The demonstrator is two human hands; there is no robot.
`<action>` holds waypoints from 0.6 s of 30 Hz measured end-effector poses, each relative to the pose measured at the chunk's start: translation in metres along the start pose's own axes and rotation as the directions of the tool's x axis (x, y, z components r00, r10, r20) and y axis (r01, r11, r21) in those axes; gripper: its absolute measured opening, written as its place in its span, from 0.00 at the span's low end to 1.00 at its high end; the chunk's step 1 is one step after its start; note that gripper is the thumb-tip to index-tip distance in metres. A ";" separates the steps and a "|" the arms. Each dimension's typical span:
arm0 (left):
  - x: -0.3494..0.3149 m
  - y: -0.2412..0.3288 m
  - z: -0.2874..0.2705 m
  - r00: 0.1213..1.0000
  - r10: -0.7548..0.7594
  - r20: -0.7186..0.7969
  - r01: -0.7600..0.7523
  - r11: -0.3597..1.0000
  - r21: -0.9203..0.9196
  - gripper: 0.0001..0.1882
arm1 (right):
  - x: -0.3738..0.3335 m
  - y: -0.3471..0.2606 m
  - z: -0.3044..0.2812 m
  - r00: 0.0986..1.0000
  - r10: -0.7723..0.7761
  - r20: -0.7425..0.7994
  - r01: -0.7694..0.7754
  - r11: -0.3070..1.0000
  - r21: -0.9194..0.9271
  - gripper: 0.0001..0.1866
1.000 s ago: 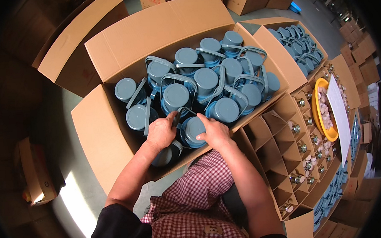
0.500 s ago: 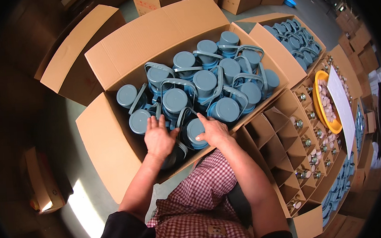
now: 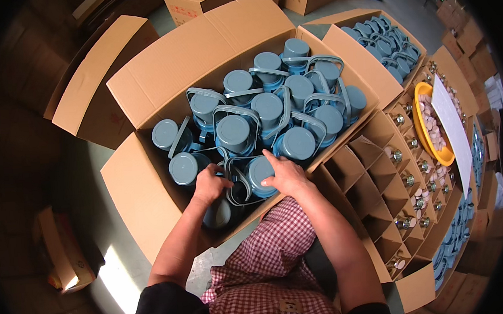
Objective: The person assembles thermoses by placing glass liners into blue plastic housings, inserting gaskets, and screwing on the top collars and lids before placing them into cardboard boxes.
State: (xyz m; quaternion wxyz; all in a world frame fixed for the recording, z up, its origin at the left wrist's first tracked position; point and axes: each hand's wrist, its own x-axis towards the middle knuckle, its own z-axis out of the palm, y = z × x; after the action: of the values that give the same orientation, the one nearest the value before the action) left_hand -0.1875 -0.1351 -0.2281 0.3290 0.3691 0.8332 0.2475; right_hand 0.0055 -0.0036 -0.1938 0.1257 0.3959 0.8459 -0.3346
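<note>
Several blue-grey plastic cups with loop handles fill an open cardboard box in front of me. My left hand is down at the box's near left part, its fingers closed at a thin loop handle; its fingertips are partly hidden. On the near right, my right hand grips a blue-grey cup, with thumb and index finger against its top and side. Another cup lies below my left hand, near the box's front wall. One more cup sits just left of that hand.
To the right stands a divided carton with metal-topped glass bottles in some compartments. A yellow basin of small pale pieces and a white sheet lie over it. A second box of blue-grey cups is behind. Cardboard boxes stand at the left.
My left hand has moved slightly down and its spread fingers have curled closed at the handle. That handle has shifted, showing more of the cup below. My right hand stays on its cup.
</note>
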 end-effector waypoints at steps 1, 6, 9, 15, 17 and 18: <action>0.013 -0.018 0.002 0.995 -0.084 0.046 0.088 0.990 -0.109 0.28 | 0.002 -0.002 -0.001 1.000 0.028 -0.007 -0.028 0.999 0.033 0.46; 0.035 -0.002 0.003 0.974 -0.115 0.194 0.131 0.989 -0.074 0.13 | 0.003 -0.003 -0.019 0.996 0.084 -0.029 -0.082 0.996 0.042 0.42; 0.029 -0.010 0.008 0.971 -0.121 0.205 0.183 0.930 -0.319 0.11 | 0.005 -0.003 -0.022 0.995 0.023 -0.094 -0.019 0.999 0.048 0.35; 0.002 0.002 0.007 0.999 -0.001 0.043 0.007 0.992 -0.128 0.22 | 0.030 -0.014 -0.037 0.900 -0.134 -0.416 0.204 0.970 0.130 0.25; -0.008 0.010 0.009 0.996 0.077 -0.053 -0.075 0.997 0.037 0.29 | 0.048 -0.023 -0.046 0.872 -0.143 -0.468 0.205 0.975 0.083 0.28; -0.013 0.014 0.010 0.987 0.117 -0.106 -0.110 0.991 0.072 0.29 | 0.057 -0.027 -0.049 0.868 -0.133 -0.478 0.184 0.981 0.061 0.30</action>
State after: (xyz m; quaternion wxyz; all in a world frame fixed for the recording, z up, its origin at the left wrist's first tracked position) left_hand -0.1669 -0.1356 -0.2212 0.2554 0.4124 0.8355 0.2580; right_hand -0.0502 0.0497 -0.1721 -0.1327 0.4005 0.8620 -0.2809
